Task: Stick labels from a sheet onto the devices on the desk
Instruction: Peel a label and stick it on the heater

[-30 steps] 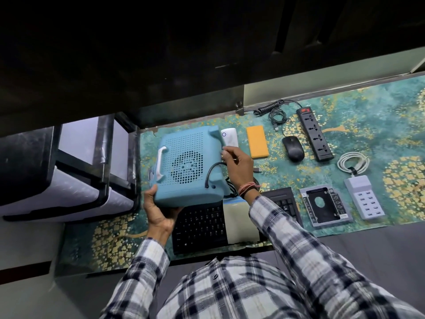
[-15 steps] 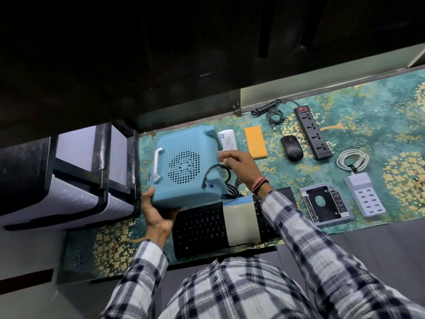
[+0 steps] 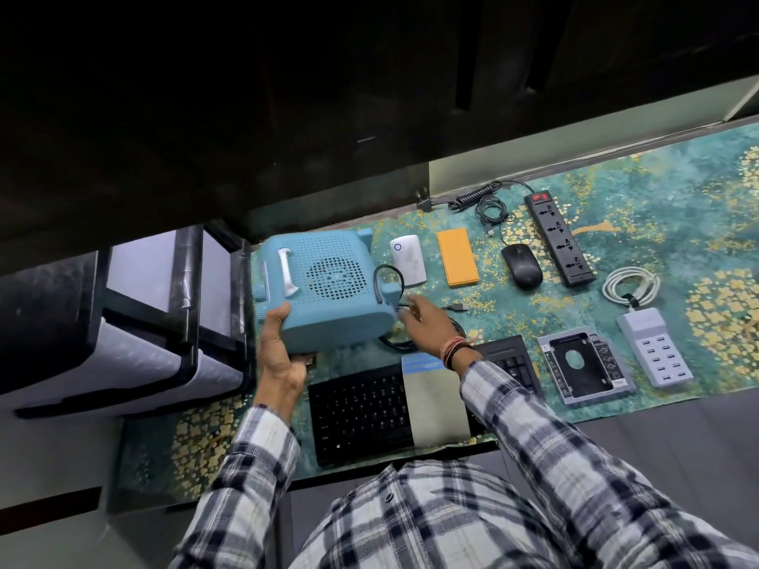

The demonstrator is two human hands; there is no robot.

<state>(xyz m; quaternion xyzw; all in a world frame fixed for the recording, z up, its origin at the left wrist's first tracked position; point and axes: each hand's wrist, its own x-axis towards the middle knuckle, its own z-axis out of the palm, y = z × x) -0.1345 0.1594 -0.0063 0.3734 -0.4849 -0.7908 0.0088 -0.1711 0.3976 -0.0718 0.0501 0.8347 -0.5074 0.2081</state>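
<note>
Left hand [image 3: 283, 355] grips the blue fan box's [image 3: 324, 289] lower-left corner mid-frame, probably steadying it, while the right hand [image 3: 423, 326] hangs loose-fingered by its black cord [image 3: 388, 277].

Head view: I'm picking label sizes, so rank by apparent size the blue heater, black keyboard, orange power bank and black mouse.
1. Blue heater, held nearer the camera, so maybe flattered.
2. Black keyboard, partly covered by the label sheet and the right hand's sleeve; it may truly rival the heater.
3. Orange power bank.
4. Black mouse.
</note>
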